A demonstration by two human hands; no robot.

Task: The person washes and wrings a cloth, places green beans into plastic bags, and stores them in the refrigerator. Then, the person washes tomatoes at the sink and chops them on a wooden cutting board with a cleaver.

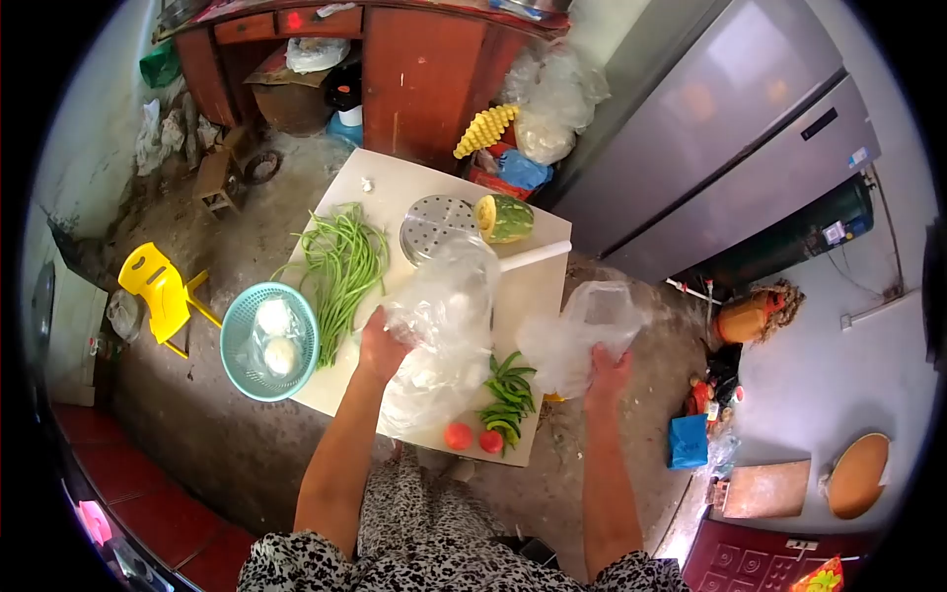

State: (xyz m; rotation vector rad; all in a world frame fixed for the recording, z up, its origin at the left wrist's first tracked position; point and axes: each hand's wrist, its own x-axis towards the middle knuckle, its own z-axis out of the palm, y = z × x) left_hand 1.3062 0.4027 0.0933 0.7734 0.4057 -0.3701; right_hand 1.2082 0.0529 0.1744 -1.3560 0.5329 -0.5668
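Note:
My left hand [383, 347] is closed on the edge of a large clear plastic bag [444, 326] over the middle of the table. Off the table's right side, my right hand [609, 372] grips a smaller clear plastic bag [577, 331]. Long green beans [345, 271] lie left of the large bag. Green peppers [510, 395] and two red tomatoes, one [458, 435] beside the other [491, 441], are at the near right corner. Behind the bags are a perforated metal disc [434, 225], a cut squash [505, 218] and a white rod-like object [535, 256].
A teal basket [229, 340] holding white items in plastic sits at the table's left edge. A yellow chair [156, 286] stands farther left. Behind the table is a red cabinet [419, 84]; a grey refrigerator [710, 118] stands at the right.

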